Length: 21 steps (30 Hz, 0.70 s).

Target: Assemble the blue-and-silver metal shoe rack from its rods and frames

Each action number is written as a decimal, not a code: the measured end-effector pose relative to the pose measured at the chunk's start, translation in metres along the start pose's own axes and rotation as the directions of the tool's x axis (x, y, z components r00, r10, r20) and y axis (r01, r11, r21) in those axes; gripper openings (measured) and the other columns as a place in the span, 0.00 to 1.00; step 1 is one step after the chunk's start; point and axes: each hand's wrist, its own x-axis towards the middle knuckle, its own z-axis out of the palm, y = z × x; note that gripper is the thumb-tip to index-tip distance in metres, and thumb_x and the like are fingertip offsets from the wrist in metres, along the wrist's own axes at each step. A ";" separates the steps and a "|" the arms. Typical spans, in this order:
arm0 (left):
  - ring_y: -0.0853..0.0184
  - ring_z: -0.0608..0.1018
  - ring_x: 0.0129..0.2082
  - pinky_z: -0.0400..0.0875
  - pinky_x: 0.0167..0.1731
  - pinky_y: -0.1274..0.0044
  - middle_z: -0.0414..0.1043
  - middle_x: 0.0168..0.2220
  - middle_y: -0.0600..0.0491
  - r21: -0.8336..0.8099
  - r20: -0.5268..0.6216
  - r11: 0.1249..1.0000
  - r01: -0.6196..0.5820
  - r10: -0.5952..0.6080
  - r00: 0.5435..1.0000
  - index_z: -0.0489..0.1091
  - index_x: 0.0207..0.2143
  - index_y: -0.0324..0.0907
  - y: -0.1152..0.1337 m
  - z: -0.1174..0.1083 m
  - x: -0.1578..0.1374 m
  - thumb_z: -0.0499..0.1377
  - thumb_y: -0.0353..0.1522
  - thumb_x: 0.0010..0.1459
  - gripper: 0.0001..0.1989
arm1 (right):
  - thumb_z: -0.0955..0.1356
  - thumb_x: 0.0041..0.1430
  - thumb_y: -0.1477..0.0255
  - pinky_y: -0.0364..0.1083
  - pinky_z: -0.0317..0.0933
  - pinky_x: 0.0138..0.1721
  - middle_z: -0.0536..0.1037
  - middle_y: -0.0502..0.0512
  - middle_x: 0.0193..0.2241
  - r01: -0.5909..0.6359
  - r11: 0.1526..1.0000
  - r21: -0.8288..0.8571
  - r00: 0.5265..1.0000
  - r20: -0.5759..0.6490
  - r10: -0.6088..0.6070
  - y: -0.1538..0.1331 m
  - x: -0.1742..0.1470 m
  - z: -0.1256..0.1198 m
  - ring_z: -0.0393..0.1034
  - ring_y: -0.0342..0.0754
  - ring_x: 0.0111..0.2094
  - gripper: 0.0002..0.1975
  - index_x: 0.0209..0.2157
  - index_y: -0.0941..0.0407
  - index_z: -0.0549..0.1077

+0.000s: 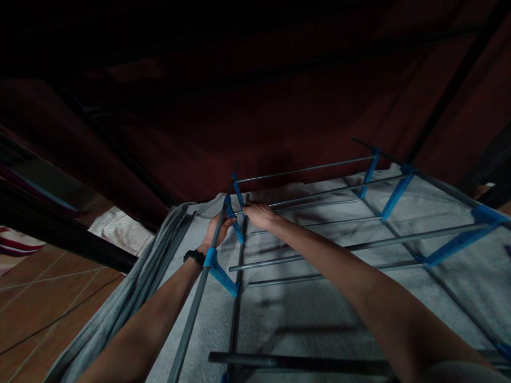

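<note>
A rack frame of grey tubes and blue plastic connectors lies on a grey blanket (295, 314). My left hand (217, 230), with a black band at the wrist, reaches behind the long left side tube (194, 314). Its fingers close on a blue connector (236, 226) that joins two side tubes. Just to the right, my right hand (260, 215) is closed around the left end of a grey cross tube (303, 201), beside that connector. Its fingertips are partly hidden. Nearer to me, another blue connector (223, 274) sits on the side tube, close to the loose-looking end of a cross tube (271, 261).
More blue connectors (399, 191) hold the cross tubes at the right side. A dark tube (303, 363) crosses the near edge. Dark red fabric (279, 117) hangs behind, with black posts (67, 234) at the left above a tiled floor (48, 298).
</note>
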 end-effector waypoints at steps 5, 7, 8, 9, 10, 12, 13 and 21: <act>0.61 0.76 0.40 0.72 0.42 0.70 0.74 0.35 0.51 -0.016 0.026 0.999 -0.049 0.050 0.998 0.70 0.34 0.40 -0.002 -0.001 0.002 0.66 0.37 0.44 0.15 | 0.56 0.68 0.79 0.48 0.63 0.48 0.74 0.63 0.50 0.033 0.999 -0.013 0.998 -0.046 -0.034 -0.001 -0.004 -0.007 0.70 0.53 0.50 0.17 0.50 0.60 0.71; 0.62 0.76 0.38 0.72 0.42 0.70 0.74 0.35 0.51 -0.048 0.040 0.998 -0.042 0.044 0.998 0.70 0.34 0.40 -0.004 -0.001 0.003 0.66 0.37 0.44 0.16 | 0.56 0.68 0.78 0.48 0.63 0.49 0.73 0.63 0.50 0.034 0.999 -0.004 0.998 -0.058 -0.034 -0.002 -0.004 -0.011 0.70 0.52 0.50 0.16 0.50 0.59 0.70; 0.63 0.76 0.37 0.72 0.42 0.69 0.73 0.34 0.52 -0.061 0.042 0.997 -0.040 0.042 0.998 0.69 0.34 0.40 -0.004 -0.001 0.003 0.66 0.37 0.44 0.16 | 0.57 0.69 0.78 0.48 0.62 0.49 0.73 0.62 0.51 0.036 0.999 0.005 0.997 -0.063 -0.036 -0.002 -0.004 -0.013 0.69 0.52 0.50 0.15 0.50 0.59 0.70; 0.63 0.76 0.37 0.72 0.43 0.69 0.73 0.34 0.52 -0.070 0.040 0.997 -0.038 0.041 0.998 0.69 0.34 0.40 -0.004 -0.001 0.003 0.66 0.37 0.43 0.15 | 0.57 0.69 0.78 0.48 0.62 0.49 0.73 0.62 0.51 0.038 0.999 0.012 0.997 -0.070 -0.037 -0.001 -0.004 -0.015 0.69 0.52 0.50 0.15 0.50 0.59 0.70; 0.64 0.76 0.37 0.72 0.43 0.69 0.73 0.34 0.52 -0.075 0.036 0.997 -0.036 0.039 0.999 0.69 0.34 0.40 -0.004 -0.001 0.003 0.66 0.36 0.44 0.15 | 0.57 0.69 0.77 0.47 0.62 0.49 0.72 0.62 0.51 0.040 0.999 0.018 0.996 -0.078 -0.039 -0.001 -0.004 -0.017 0.69 0.52 0.51 0.15 0.49 0.58 0.70; 0.63 0.76 0.37 0.73 0.42 0.68 0.73 0.34 0.52 -0.076 0.036 0.997 -0.034 0.036 0.999 0.69 0.35 0.41 -0.003 -0.001 0.003 0.66 0.36 0.44 0.15 | 0.57 0.69 0.77 0.47 0.62 0.48 0.72 0.61 0.51 0.046 0.999 0.020 0.995 -0.095 -0.044 -0.001 -0.004 -0.020 0.69 0.51 0.50 0.14 0.49 0.58 0.70; 0.63 0.77 0.38 0.73 0.42 0.68 0.73 0.35 0.52 -0.071 0.037 0.997 -0.035 0.037 0.999 0.69 0.35 0.41 -0.002 0.000 0.002 0.66 0.36 0.44 0.15 | 0.56 0.69 0.77 0.47 0.61 0.48 0.73 0.60 0.50 0.046 0.999 0.016 0.994 -0.102 -0.044 -0.001 -0.004 -0.021 0.69 0.51 0.50 0.14 0.48 0.58 0.70; 0.63 0.77 0.39 0.73 0.42 0.69 0.73 0.36 0.51 -0.081 0.021 0.996 -0.027 0.029 0.999 0.69 0.37 0.41 -0.004 0.003 0.001 0.65 0.36 0.45 0.16 | 0.57 0.69 0.77 0.45 0.61 0.49 0.73 0.59 0.51 0.035 0.999 -0.010 0.996 -0.081 -0.036 -0.001 -0.003 -0.028 0.68 0.50 0.51 0.14 0.48 0.57 0.70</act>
